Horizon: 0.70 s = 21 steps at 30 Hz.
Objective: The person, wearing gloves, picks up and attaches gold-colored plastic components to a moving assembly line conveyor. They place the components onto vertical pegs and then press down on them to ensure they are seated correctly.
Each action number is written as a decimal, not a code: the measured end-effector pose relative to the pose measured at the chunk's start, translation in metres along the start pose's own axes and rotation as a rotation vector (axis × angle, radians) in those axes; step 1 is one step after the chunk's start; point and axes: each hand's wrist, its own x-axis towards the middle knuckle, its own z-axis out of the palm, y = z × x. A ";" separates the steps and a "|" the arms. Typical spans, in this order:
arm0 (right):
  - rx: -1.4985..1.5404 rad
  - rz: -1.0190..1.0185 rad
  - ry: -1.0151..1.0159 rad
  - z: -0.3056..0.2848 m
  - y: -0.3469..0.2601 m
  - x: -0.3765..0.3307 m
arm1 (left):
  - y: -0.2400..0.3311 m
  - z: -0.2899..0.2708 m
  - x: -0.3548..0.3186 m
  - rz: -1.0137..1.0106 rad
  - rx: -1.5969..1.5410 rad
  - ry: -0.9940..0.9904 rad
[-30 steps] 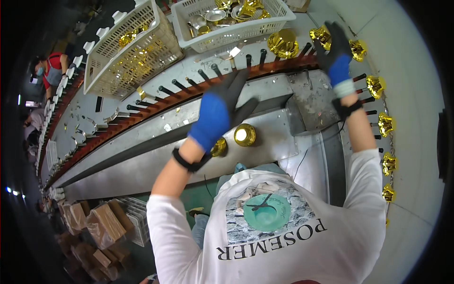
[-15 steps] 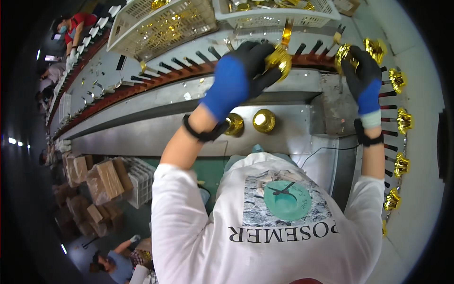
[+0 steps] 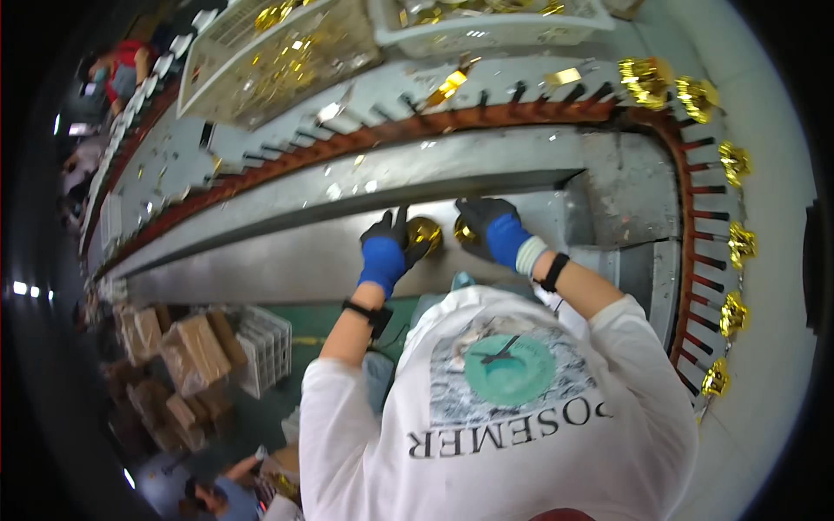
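Both my hands, in black-and-blue gloves, are low over a metal trough (image 3: 287, 265). My left hand (image 3: 388, 241) has its fingers spread beside a shiny gold round piece (image 3: 426, 234), thumb and fingers on either side of it. My right hand (image 3: 492, 227) curves over a second gold round piece (image 3: 465, 230) and covers most of it. Beyond the trough runs a curved brown conveyor track (image 3: 382, 135) with dark pegs. Gold pieces like them (image 3: 645, 82) sit along its right-hand bend.
Two pale plastic crates (image 3: 282, 65) with gold parts stand behind the track. Loose gold scraps (image 3: 452, 85) lie beside it. Cardboard boxes (image 3: 198, 343) and a white crate (image 3: 265, 347) are at the lower left. Co-workers (image 3: 122, 69) are at the far left and lower left.
Both hands have let go of gold pieces at the track and come down to the two in the trough. The gold pieces on the right bend have moved along.
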 end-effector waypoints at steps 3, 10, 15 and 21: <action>0.139 -0.116 0.367 -0.092 0.026 -0.025 | 0.034 -0.062 0.016 0.142 -0.160 0.109; -0.632 0.286 1.005 -0.336 0.197 -0.026 | 0.187 -0.226 0.157 0.719 -0.374 0.473; -0.217 0.638 0.467 -0.331 0.263 -0.011 | 0.257 -0.221 0.273 0.592 -0.308 0.466; -0.245 0.555 0.526 -0.304 0.202 -0.009 | 0.234 -0.207 0.253 0.579 -0.153 0.225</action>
